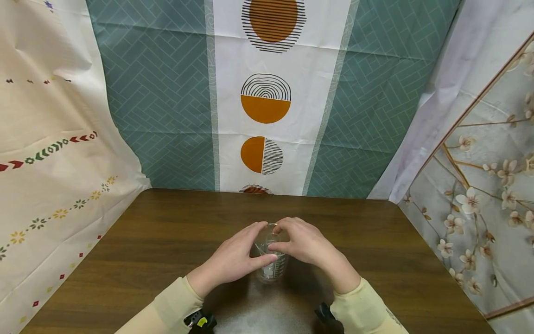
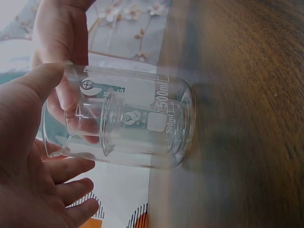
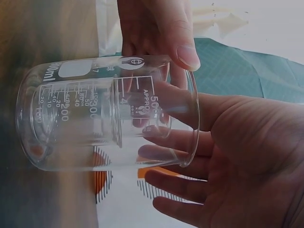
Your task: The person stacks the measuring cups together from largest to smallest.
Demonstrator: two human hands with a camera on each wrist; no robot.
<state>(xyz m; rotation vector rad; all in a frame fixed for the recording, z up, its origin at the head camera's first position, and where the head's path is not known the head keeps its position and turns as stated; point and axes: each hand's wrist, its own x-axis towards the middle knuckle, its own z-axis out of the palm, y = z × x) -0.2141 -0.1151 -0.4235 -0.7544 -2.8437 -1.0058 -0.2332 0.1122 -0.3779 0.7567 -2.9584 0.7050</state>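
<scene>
A large glass beaker (image 1: 271, 273), marked 500 ml, stands upright on the table. Inside it sits a smaller 100 ml beaker (image 2: 142, 126), its rim well below the outer one. My left hand (image 1: 233, 257) holds the large beaker near its rim, thumb on the near side and fingers round the far side. From the right, my right hand (image 1: 306, 243) reaches over the rim with thumb and index finger inside. Between them they pinch a still smaller clear glass vessel (image 2: 88, 114), just above the 100 ml beaker; its markings are hard to read.
The brown wooden table (image 1: 167, 222) extends around the beakers. Behind it hangs a green and white patterned cloth (image 1: 167, 116). A cream cloth (image 1: 50, 185) borders the left side and a floral cloth (image 1: 471, 222) the right.
</scene>
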